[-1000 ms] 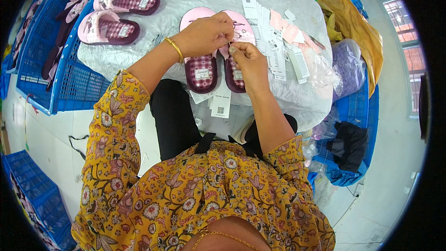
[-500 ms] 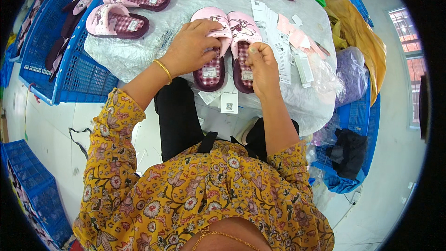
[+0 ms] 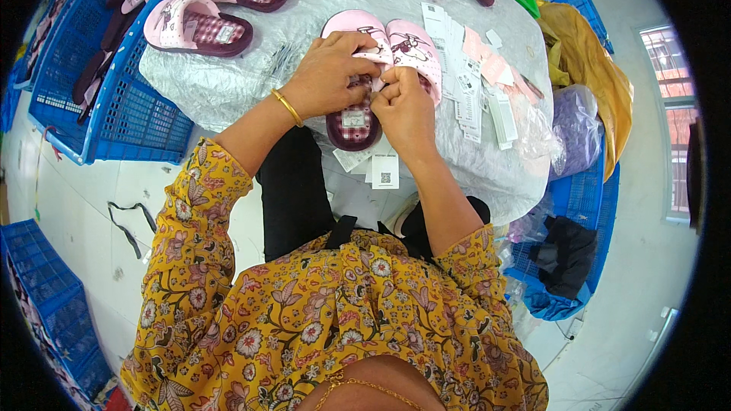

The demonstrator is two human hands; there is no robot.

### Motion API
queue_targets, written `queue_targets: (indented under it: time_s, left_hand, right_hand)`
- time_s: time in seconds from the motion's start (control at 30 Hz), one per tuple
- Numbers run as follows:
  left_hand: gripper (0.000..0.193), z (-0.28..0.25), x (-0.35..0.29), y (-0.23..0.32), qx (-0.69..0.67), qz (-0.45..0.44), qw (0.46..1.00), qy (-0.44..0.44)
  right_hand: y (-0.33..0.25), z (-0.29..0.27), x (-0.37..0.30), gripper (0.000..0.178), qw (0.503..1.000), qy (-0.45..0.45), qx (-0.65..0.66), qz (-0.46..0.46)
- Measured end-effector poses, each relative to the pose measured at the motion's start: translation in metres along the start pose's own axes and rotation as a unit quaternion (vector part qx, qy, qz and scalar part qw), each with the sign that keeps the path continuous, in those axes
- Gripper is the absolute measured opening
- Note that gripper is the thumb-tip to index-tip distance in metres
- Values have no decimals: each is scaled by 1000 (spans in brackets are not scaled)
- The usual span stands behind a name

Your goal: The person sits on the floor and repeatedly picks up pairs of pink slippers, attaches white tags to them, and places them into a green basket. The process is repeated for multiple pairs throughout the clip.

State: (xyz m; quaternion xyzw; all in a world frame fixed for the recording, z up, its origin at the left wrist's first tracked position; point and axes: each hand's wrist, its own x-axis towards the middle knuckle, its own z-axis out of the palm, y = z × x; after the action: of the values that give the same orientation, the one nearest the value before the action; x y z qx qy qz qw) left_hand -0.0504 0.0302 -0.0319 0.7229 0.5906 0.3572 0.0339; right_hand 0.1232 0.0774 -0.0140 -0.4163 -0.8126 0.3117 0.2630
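Bracing the left slipper (image 3: 356, 123) with my left hand (image 3: 327, 72), I have my fingers bent over its pink upper, probably so it doesn't slide; whether they grip or merely press, I cannot tell. My right hand (image 3: 407, 113) is curled where the two uppers meet, its thumb and fingertips bunched; whether they pinch anything there is hidden. The right slipper (image 3: 415, 44) sits close beside the left one, toes away from me, both at the near edge of the table (image 3: 266, 84). That likely keeps their inner sides within easy reach.

White tags (image 3: 385, 170) poke out past the near edge below them. Paper labels (image 3: 468, 106) and pink cards (image 3: 487, 57) lie toward the right edge, handy to my right side. Other slippers (image 3: 217, 30) line the left and far edges.

Crinkled clear plastic covers the tabletop. A blue crate (image 3: 145, 106) stands off the left edge; yellow cloth (image 3: 594, 61) and a purple bundle (image 3: 576, 133) crowd the right. Pale floor spreads beneath, with a window (image 3: 668, 68) beyond.
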Motion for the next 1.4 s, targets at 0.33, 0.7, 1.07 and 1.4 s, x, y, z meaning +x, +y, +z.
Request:
queue_targets:
  time_s: [0.33, 0.7, 1.07, 1.4]
  left_hand:
    - [25, 4, 1, -4, 10, 3, 1000, -12]
    - [21, 5, 22, -19, 80, 103, 990, -48]
    - [24, 6, 24, -13, 145, 60, 986, -56]
    - [11, 13, 21, -4, 55, 2, 998, 35]
  right_hand:
    - [5, 10, 3, 27, 993, 48, -83, -75]
    - [7, 14, 3, 24, 985, 80, -104, -115]
    - [8, -37, -67, 24, 999, 35, -6, -33]
    - [73, 1, -113, 55, 911, -97, 344, 204]
